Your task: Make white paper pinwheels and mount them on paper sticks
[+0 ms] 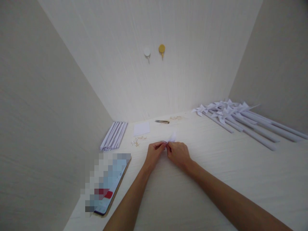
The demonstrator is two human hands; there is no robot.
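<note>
Pinching a small folded white paper piece (171,138), both hands meet at mid-table. Left hand (154,153) and right hand (178,154) press fingertips together on its near edge; the paper sticks out away from the person, just beyond the right fingers, so the right hand is nearer. Flat paper square (141,128) and scissors (162,121) lie farther back. Rolled paper sticks (114,135) left; finished pinwheels (240,120) right. Phone (108,183) near left.

Small white folded paper piece (171,138): pinched at near edge between fingertips of left hand (154,153) and right hand (178,154). Rest of it sticks up and away just beyond fingertips, slightly right of where they meet. Creased, crumpled-looking, blurred; exact shape unclear.
</note>
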